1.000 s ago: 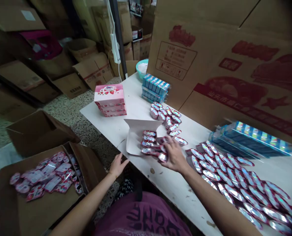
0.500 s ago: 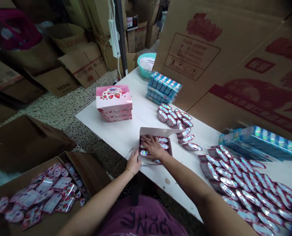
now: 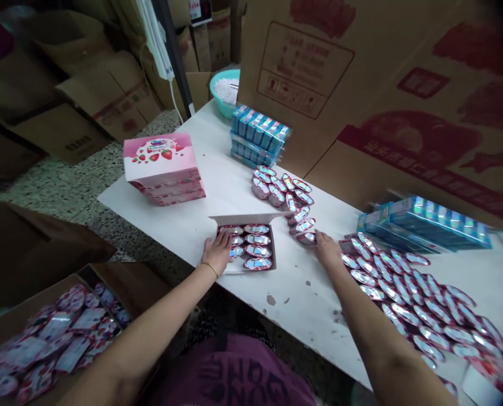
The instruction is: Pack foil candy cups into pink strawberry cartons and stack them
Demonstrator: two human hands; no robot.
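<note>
An open carton (image 3: pixel 273 260) with its lid flap raised stands on the white table, holding two columns of shiny oval-ended pink packets (image 3: pixel 257 251). My left hand (image 3: pixel 217 254) rests at the carton's left side, its fingers stretched over the packets in the left column. To the right, my right hand (image 3: pixel 328 249) has its fingers closed at the end of a single packet (image 3: pixel 307 238), at the near end of a loose row of packets (image 3: pixel 276 194). The right fingertips are partly hidden.
Pink strawberry-printed boxes (image 3: pixel 162 163) are stacked at the table's left. Blue boxes (image 3: pixel 260 132) stand at the back, more blue boxes (image 3: pixel 429 223) and many packets (image 3: pixel 412 299) at right. A large cardboard panel (image 3: pixel 361 73) borders the back. A carton of packets (image 3: pixel 65 332) sits lower left.
My right hand has left the carton and moved right to a loose packet. My left hand has shifted from the carton's outer edge onto its packets. The view has also shifted.
</note>
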